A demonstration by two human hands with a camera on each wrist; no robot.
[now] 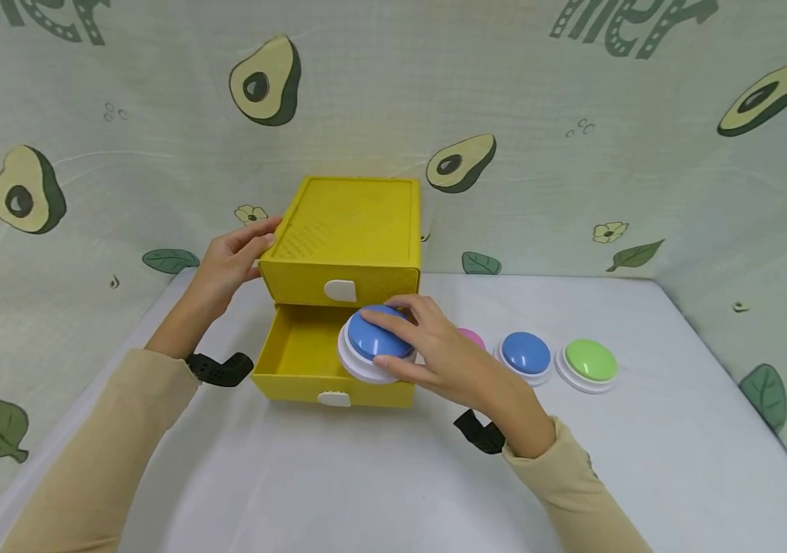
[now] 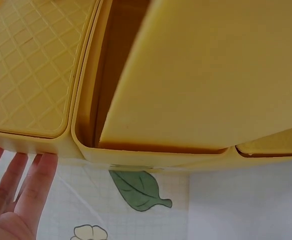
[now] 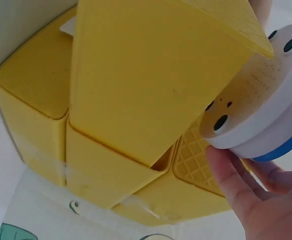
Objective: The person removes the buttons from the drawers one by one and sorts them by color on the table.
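Observation:
A yellow two-drawer box [image 1: 352, 219] stands on the table with its lower drawer [image 1: 286, 388] pulled out and its upper drawer closed. My left hand [image 1: 223, 265] rests against the box's left side; in the left wrist view its fingertips [image 2: 46, 162] touch the yellow wall. Over the right part of the pulled-out drawer, my right hand [image 1: 444, 353] grips a blue push button [image 1: 381, 334] with a round white base. The right wrist view shows this push button's underside [image 3: 251, 90], which has dark ovals and small holes.
To the right of the box, a second blue push button [image 1: 527, 353] and a green one [image 1: 590, 361] lie on the white table [image 1: 676, 430]. A pink one [image 1: 471, 336] is mostly hidden behind my right hand. An avocado-printed cloth [image 1: 365, 92] hangs behind.

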